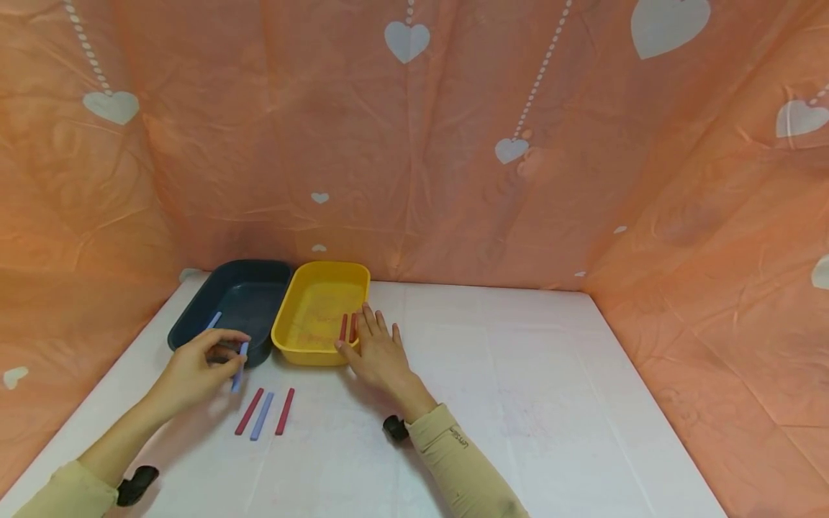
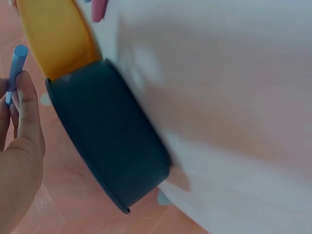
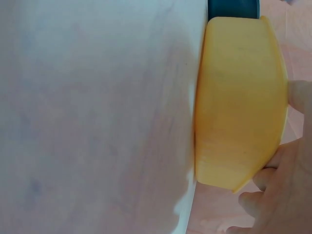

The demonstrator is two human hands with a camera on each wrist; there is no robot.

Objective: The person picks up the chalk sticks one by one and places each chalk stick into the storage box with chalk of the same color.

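My left hand [image 1: 197, 367] pinches a blue chalk-like stick [image 1: 239, 367] between thumb and fingers, by the near edge of the dark tray [image 1: 236, 267]. The stick's end [image 2: 20, 50] faces the left wrist camera. Inside the dark tray lies another blue stick [image 1: 214, 319], partly hidden by the hand. My right hand [image 1: 382, 356] rests with extended fingers on the near right corner of the yellow tray [image 1: 311, 357], thumb at its front rim. Two red sticks [image 1: 343, 327] lie in that tray beside the fingers.
On the white table [image 1: 518, 388], in front of the trays, lie a red stick [image 1: 249, 411], a blue stick [image 1: 262, 416] and another red stick [image 1: 285, 411]. The trays stand side by side near an orange curtain [image 1: 453, 201] with hearts, which also hangs at both sides.
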